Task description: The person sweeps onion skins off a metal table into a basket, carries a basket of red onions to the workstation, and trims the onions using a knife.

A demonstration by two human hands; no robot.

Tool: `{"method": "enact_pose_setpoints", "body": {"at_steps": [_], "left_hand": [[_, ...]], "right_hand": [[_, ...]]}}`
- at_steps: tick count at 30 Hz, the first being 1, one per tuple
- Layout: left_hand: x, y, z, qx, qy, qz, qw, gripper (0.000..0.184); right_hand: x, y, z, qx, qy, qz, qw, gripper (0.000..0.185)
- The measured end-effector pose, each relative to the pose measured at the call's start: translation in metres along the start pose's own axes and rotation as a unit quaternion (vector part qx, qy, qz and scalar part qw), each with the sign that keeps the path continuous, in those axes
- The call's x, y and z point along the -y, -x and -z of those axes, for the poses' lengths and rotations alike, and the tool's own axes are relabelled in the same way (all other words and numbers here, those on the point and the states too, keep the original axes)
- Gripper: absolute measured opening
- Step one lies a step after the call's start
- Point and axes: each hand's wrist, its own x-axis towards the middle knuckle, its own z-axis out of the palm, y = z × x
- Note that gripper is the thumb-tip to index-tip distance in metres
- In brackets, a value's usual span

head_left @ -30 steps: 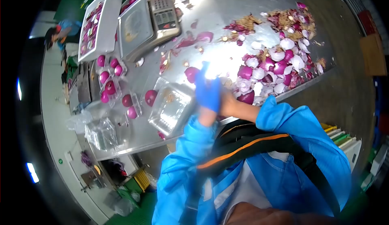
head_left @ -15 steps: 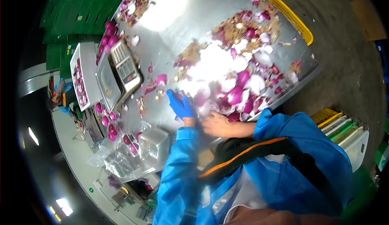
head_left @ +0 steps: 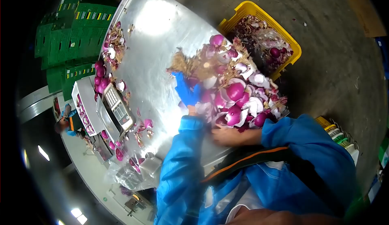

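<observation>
My left hand (head_left: 187, 92), in a blue glove, has its fingers spread against the left side of a heap of onion skins (head_left: 254, 103). Whole purple onions (head_left: 235, 91) lie among the white and purple skins. My bare right hand (head_left: 225, 136) is low at the heap's near side, blurred, its fingertips hidden by the skins. Dry roots (head_left: 181, 63) lie just beyond my left fingertips. The heap reaches the metal table's right edge, beside a yellow basket (head_left: 296, 51) holding skins and onions.
On the metal table (head_left: 158, 55), a scale (head_left: 118, 107) stands left, by a white box (head_left: 87, 103) and several onions (head_left: 100, 75). Clear plastic containers (head_left: 150, 163) lie at the near left. Green crates (head_left: 60, 42) are stacked behind. Another person (head_left: 67, 121) is at the far left.
The view has turned right, showing more of the yellow basket. The skins and onions have moved with my hands towards the table's right edge, bunched closer together.
</observation>
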Motion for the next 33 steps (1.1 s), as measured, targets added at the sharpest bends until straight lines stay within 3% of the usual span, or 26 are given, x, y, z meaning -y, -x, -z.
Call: {"method": "enact_pose_setpoints", "body": {"at_steps": [3,7,12,16,18,21,22,25,26,29,30,32,33], "left_hand": [[-0.025,-0.036,-0.034,0.017,-0.013,0.005,1.0,0.084],[-0.069,-0.085,-0.08,0.011,-0.029,-0.013,0.999,0.087],[-0.117,-0.138,-0.127,0.055,-0.068,-0.013,0.996,0.085],[-0.141,-0.167,-0.167,0.1,0.209,-0.001,0.973,0.071],[-0.101,-0.159,-0.192,0.108,0.016,-0.163,0.98,0.063],[-0.207,-0.151,-0.094,0.002,0.112,-0.188,0.976,0.054],[-0.202,-0.139,-0.072,-0.003,0.139,-0.19,0.972,0.056],[-0.123,-0.077,-0.011,-0.003,0.173,-0.022,0.985,0.063],[-0.099,-0.052,0.007,-0.038,0.142,0.058,0.987,0.065],[-0.015,0.032,0.047,-0.085,-0.061,0.136,0.985,0.069],[-0.011,0.048,0.05,-0.078,-0.064,0.181,0.978,0.069],[-0.031,0.057,0.034,-0.083,0.085,0.186,0.975,0.071],[-0.045,0.055,0.029,-0.061,0.066,0.18,0.98,0.072]], "right_hand": [[-0.03,0.022,0.03,-0.031,-0.002,-0.004,1.0,0.009],[-0.069,0.052,0.117,-0.051,0.143,0.102,0.983,0.007],[-0.115,0.079,0.194,-0.137,0.228,0.073,0.961,0.004],[-0.146,0.1,0.228,-0.185,0.275,-0.008,0.943,0.008],[-0.142,0.105,0.236,-0.228,0.29,-0.075,0.927,0.012],[-0.12,0.116,0.232,-0.3,0.28,-0.168,0.896,0.019],[-0.108,0.121,0.224,-0.308,0.268,-0.193,0.892,0.021],[-0.07,0.134,0.186,-0.336,0.222,-0.239,0.884,0.021],[-0.056,0.138,0.176,-0.331,0.215,-0.239,0.887,0.021],[-0.019,0.15,0.145,-0.322,0.214,-0.227,0.894,0.019],[-0.004,0.151,0.144,-0.324,0.205,-0.232,0.894,0.018],[0.017,0.155,0.132,-0.33,0.231,-0.239,0.883,0.017],[0.025,0.158,0.129,-0.322,0.255,-0.236,0.881,0.016]]}}
